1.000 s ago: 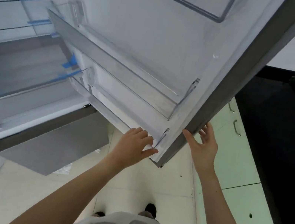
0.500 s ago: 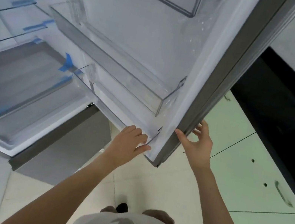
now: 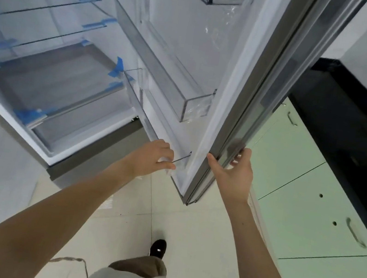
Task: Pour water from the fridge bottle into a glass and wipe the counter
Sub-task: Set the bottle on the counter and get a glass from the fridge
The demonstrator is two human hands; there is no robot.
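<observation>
**Both hands at the open fridge door, no bottle in sight**

The fridge door (image 3: 240, 80) stands open, swung out toward the right, with its inner side facing the person. The left hand (image 3: 152, 158) reaches into the lowest door bin (image 3: 154, 119); its fingers (image 3: 166, 149) curl over the clear front rim of that bin, thumb underneath, so they pinch the plastic edge and hold nothing else. The right hand (image 3: 235, 171) is at the outer edge of the door, thumb on the inner white side and the other fingers wrapped round the grey outer face, gripping the edge. The door bin above (image 3: 175, 81) looks bare, with only clear film at its end. Inside the fridge, the glass shelves (image 3: 50, 27) carry strips of blue tape (image 3: 116, 67). The water bottle and the glass cannot be seen anywhere in this view. To the right runs a dark bench (image 3: 350, 123) above pale green cupboard fronts (image 3: 311, 208). Below, a black shoe (image 3: 157, 248) stands on the cream floor tiles (image 3: 197, 238).
</observation>
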